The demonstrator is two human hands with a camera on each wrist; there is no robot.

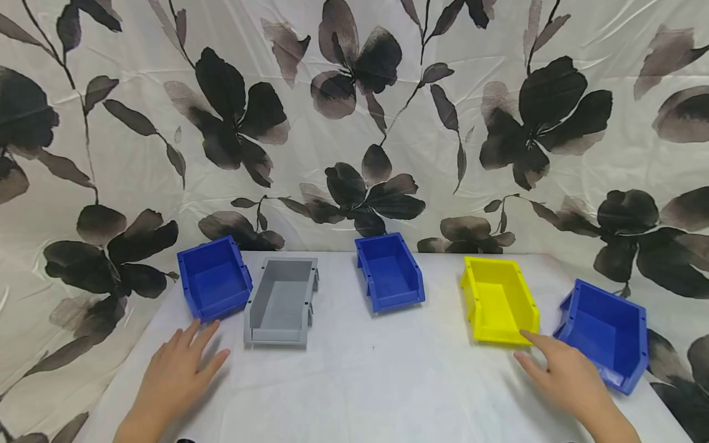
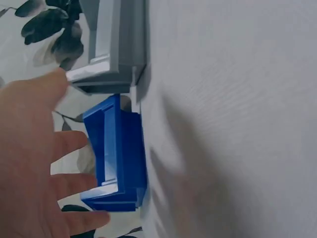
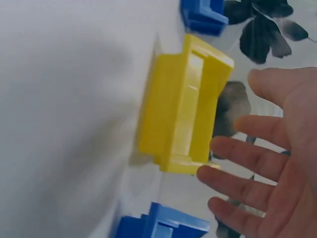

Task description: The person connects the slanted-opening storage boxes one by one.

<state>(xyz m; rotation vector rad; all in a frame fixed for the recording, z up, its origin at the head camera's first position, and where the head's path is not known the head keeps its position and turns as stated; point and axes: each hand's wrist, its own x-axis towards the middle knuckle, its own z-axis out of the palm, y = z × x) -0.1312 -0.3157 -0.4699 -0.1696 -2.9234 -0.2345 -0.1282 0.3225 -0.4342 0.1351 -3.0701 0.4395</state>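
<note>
My left hand [image 1: 176, 374], fingers spread, hovers over the white table just in front of the left blue plastic bin [image 1: 215, 280]. Its fingertips come close to that bin's front edge; whether they touch it I cannot tell. Beside that bin stands a grey bin [image 1: 281, 304], with the thumb nearest it in the left wrist view. Over on the right, my right hand [image 1: 573, 378] has its fingers extended by the front corner of a yellow bin [image 1: 498, 301]. In the right wrist view the fingers [image 3: 242, 151] look straight and hold nothing; contact with the yellow bin is unclear.
Another blue bin [image 1: 390, 274] stands at the middle back of the table [image 1: 365, 387]. A third blue bin [image 1: 606, 332] sits at the right edge, partly behind my right hand. Behind the table hangs a white cloth [image 1: 465, 37] with dark flowers.
</note>
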